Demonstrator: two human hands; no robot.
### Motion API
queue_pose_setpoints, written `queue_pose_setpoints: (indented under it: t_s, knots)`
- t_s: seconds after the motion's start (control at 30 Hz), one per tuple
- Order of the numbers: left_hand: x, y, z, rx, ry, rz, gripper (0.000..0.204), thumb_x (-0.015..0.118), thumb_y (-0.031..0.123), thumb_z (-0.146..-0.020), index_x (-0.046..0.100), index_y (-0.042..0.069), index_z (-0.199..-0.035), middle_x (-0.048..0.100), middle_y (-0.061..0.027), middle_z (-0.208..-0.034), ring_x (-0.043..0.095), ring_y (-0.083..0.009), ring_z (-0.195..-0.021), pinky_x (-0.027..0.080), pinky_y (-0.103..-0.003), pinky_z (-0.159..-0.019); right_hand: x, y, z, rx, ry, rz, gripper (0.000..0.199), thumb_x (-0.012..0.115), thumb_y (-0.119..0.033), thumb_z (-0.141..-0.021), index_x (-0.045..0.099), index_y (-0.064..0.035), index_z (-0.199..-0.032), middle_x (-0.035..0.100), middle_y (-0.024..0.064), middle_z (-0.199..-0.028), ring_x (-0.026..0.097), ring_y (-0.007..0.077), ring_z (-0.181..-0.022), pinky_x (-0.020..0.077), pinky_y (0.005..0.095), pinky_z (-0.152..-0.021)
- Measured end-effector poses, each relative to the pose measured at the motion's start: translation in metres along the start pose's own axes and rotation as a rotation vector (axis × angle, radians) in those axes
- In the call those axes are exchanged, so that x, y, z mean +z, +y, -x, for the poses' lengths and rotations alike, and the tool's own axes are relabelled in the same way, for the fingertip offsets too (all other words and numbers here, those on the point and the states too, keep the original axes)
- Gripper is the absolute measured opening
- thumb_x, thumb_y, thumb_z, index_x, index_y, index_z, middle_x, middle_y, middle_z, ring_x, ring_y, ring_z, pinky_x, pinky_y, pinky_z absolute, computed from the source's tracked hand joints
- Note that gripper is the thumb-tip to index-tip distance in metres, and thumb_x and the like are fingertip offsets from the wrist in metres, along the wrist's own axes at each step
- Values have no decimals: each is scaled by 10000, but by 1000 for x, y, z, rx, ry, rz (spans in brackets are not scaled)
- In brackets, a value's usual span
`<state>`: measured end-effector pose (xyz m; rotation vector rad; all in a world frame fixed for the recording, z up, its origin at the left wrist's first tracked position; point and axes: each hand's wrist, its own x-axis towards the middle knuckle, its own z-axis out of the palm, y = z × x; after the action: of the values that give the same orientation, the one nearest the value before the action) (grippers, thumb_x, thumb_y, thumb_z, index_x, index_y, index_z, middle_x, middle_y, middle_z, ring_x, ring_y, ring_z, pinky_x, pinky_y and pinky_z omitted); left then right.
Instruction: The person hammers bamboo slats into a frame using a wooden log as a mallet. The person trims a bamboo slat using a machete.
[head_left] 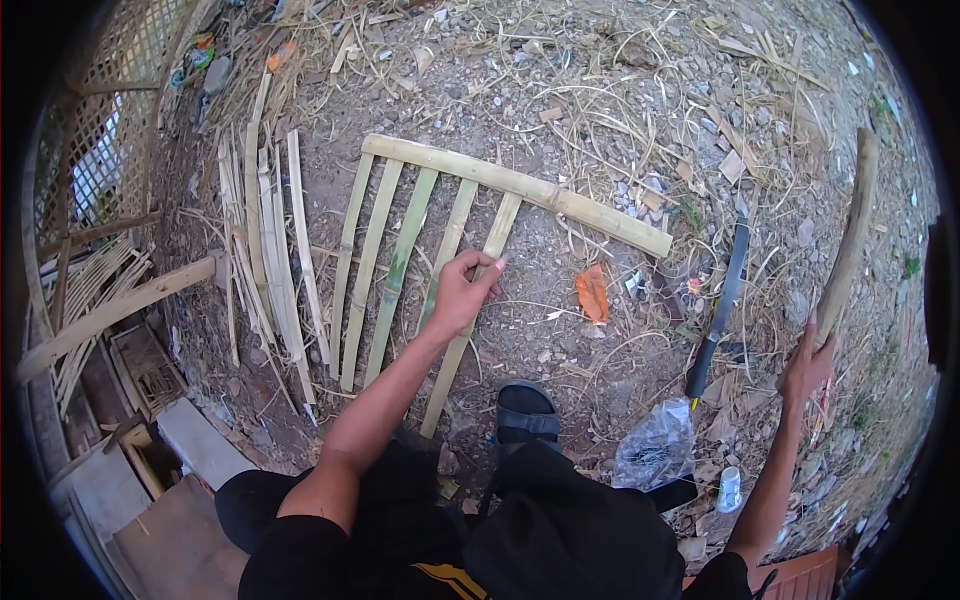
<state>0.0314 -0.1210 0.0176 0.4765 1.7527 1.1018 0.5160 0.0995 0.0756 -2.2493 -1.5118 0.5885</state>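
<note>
From where I stand, the nearest things are a white cup (730,488), a clear plastic bag (655,450) and a dark sandal (527,408) close by the slats. Out to the side, the right hand (806,368) is clenched round the lower end of a wooden stick (850,230), which points away from the body. A long dark blade (733,270) lies between the two hands; I'd keep the stick's swing clear of it.

The left hand (462,295) pinches the fifth slat (446,375) partway up, thumb and fingers closed on it. That hold looks sound for steadying: keep the slat flat and spaced evenly with the four beside it, fingers well below the joint whenever the stick comes near.

Farther off, the slat's upper end meets the bamboo bar (515,185), which lies crosswise on the ground; whether it sits in a slot, I cannot tell. Pushing straight along the slat, not sideways, should spare it from splitting.
</note>
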Motion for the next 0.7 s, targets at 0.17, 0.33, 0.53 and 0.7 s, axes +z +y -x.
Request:
queue_pose_setpoints:
  t_s: [0.17,0.33,0.53,0.7]
  knots:
    - [7,-20,2,108,101,-102,195,700,141,-911,653,-35,-840,561,-48,-804,575,-107,-660,461,-253,-609,63,-120,113,-249,-367,-243,465,796,-287,-833,598,32,-1108,645,91,-799,612,167,-704,494,303,-685]
    - [9,-19,-5,215,104,-300,149,676,113,-933,645,-16,-865,544,-31,-853,584,-92,-682,446,-245,-613,124,-180,129,-616,-350,-203,493,772,-190,-802,562,5,-1203,690,206,-932,694,324,-818,525,390,-744]
    - [13,12,2,239,215,-584,210,737,192,-840,679,-5,-798,596,-119,-762,582,-221,-668,444,-347,-641,163,-175,141,-610,-468,-81,595,765,-167,-764,526,-20,-1288,674,251,-998,665,435,-878,527,475,-753]
    - [5,49,6,40,-25,-876,254,704,244,-860,699,-10,-846,659,-190,-765,642,-320,-702,483,-401,-670,156,-173,135,-641,-410,-55,441,749,-213,-808,550,-26,-1155,677,251,-864,660,451,-782,514,488,-667]
